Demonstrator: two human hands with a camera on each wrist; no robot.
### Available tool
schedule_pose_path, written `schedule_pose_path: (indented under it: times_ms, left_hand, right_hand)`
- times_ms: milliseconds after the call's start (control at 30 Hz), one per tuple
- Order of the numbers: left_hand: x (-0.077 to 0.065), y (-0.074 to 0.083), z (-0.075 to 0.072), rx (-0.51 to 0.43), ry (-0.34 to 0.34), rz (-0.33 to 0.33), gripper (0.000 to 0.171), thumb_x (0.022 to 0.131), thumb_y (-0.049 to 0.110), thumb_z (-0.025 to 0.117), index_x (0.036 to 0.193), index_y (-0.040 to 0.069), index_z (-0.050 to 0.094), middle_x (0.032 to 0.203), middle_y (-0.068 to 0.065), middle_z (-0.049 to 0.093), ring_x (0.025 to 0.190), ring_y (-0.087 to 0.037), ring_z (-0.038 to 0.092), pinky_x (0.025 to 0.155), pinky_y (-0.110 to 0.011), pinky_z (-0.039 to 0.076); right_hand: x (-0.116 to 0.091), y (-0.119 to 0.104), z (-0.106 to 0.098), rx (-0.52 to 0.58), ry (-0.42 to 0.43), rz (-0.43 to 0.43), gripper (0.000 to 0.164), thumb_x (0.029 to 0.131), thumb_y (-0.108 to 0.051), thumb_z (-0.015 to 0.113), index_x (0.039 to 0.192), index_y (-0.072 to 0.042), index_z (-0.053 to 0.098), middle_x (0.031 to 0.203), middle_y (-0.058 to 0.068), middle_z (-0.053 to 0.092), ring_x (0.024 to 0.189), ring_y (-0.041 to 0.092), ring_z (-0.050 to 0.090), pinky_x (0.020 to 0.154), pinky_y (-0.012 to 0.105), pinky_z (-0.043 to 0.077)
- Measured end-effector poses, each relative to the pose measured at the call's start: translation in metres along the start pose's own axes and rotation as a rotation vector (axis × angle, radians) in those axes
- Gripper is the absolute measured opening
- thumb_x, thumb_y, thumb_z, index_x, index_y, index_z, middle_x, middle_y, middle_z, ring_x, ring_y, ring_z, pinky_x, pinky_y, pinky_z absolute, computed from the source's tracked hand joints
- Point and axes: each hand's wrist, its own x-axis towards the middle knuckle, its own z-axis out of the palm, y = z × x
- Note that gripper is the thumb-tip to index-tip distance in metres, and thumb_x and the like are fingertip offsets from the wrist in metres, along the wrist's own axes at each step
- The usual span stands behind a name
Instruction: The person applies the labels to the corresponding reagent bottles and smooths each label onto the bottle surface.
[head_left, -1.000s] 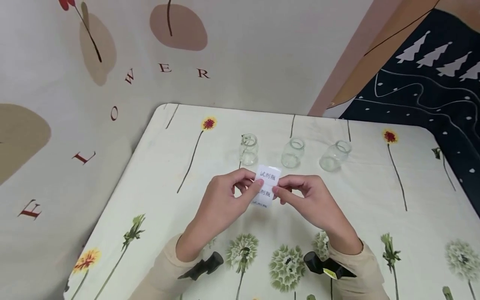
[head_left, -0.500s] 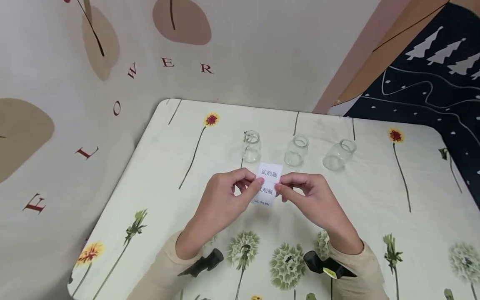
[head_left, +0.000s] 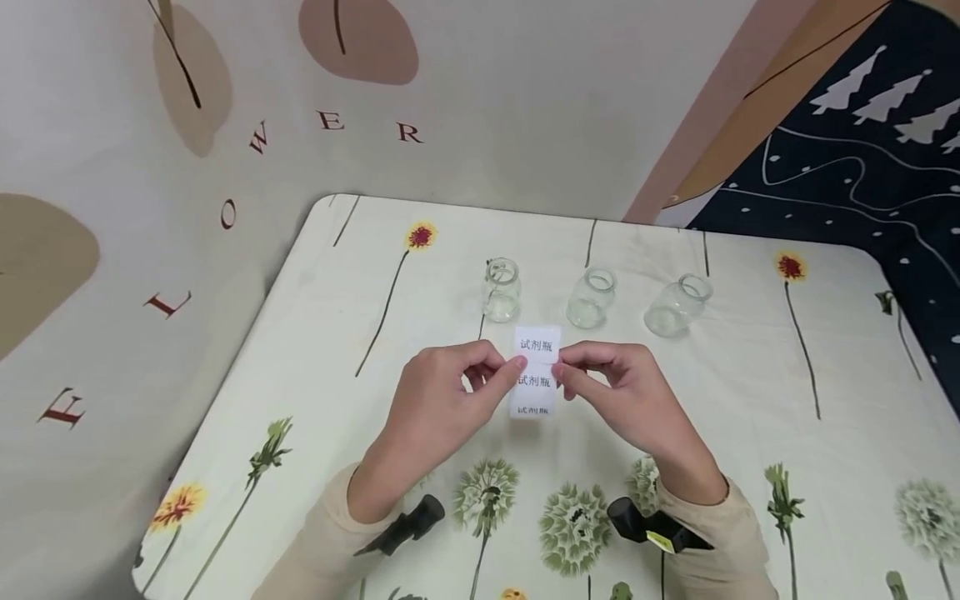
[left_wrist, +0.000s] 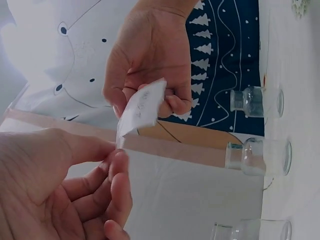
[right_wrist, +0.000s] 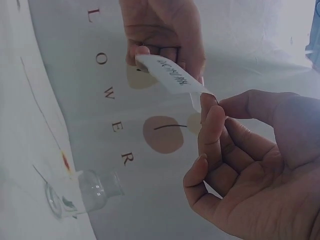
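A strip of white labels (head_left: pixel 536 382) printed with Chinese characters is held up between both hands over the table. My left hand (head_left: pixel 448 392) pinches its left edge between thumb and forefinger. At the opposite edge, my right hand (head_left: pixel 626 400) pinches it the same way. The left wrist view shows the strip (left_wrist: pixel 144 107) bending slightly between the two hands. Three clear glass bottles stand just beyond the hands: a left one (head_left: pixel 502 292), a middle one (head_left: pixel 591 300) and a right one (head_left: pixel 677 307). All have open mouths with no caps on them.
The table (head_left: pixel 315 308) wears a pale cloth printed with flowers. Behind it and on the left hangs a light curtain (head_left: pixel 517 108) with letters. A dark patterned cloth (head_left: pixel 840 179) hangs at the right. Black wrist mounts (head_left: pixel 405 525) sit on the sleeves.
The label strip has turned slightly more upright and faces the head camera more squarely. Both hands keep their pinch. The head view has shifted a little.
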Motion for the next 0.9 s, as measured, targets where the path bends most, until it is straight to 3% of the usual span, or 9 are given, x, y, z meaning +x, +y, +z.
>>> schedule_pose_path:
  times_ms: [100,233,367,733,900]
  left_hand:
    - [-0.001,-0.001,0.000,-0.010,0.059,0.068,0.019,0.091,0.023,0.081,0.075,0.019,0.071,0.067,0.016,0.061,0.062,0.000,0.054,0.057,-0.025,0.044]
    - [-0.001,-0.003,0.003,-0.044,0.145,0.216,0.017,0.084,0.015,0.087,0.080,0.014,0.071,0.072,0.010,0.064,0.067,-0.005,0.055,0.062,-0.023,0.045]
    - [0.001,-0.003,0.007,-0.070,0.179,0.311,0.015,0.082,0.010,0.088,0.086,0.012,0.074,0.079,0.007,0.069,0.070,-0.007,0.055,0.063,-0.019,0.042]
    - [0.001,-0.004,0.011,-0.078,0.128,0.324,0.014,0.083,0.014,0.089,0.093,0.010,0.080,0.085,0.006,0.073,0.067,-0.005,0.056,0.059,-0.016,0.042]
    - [0.003,-0.004,0.011,-0.051,0.135,0.345,0.015,0.083,0.017,0.089,0.094,0.011,0.080,0.087,0.005,0.074,0.069,-0.006,0.056,0.061,-0.018,0.044]
  right_hand:
    - [0.000,0.000,0.000,-0.005,-0.007,-0.020,0.012,0.098,0.001,0.065,0.099,0.003,0.077,0.076,0.005,0.068,0.080,0.019,0.064,0.085,0.027,0.049]
    - [0.001,0.001,0.000,-0.011,-0.025,-0.043,0.012,0.098,0.001,0.065,0.099,0.002,0.077,0.077,0.004,0.069,0.077,0.019,0.064,0.083,0.027,0.050]
    - [0.000,0.002,-0.001,-0.026,-0.038,-0.050,0.012,0.098,0.000,0.066,0.098,-0.001,0.078,0.075,0.003,0.068,0.075,0.018,0.062,0.079,0.028,0.050]
    - [-0.002,0.009,-0.003,-0.019,-0.081,-0.139,0.017,0.098,0.003,0.065,0.102,-0.005,0.079,0.074,-0.001,0.064,0.073,0.016,0.059,0.071,0.029,0.047]
    - [0.000,0.010,-0.004,-0.012,-0.112,-0.216,0.019,0.097,0.007,0.066,0.100,-0.006,0.079,0.081,0.000,0.066,0.078,0.017,0.060,0.076,0.030,0.049]
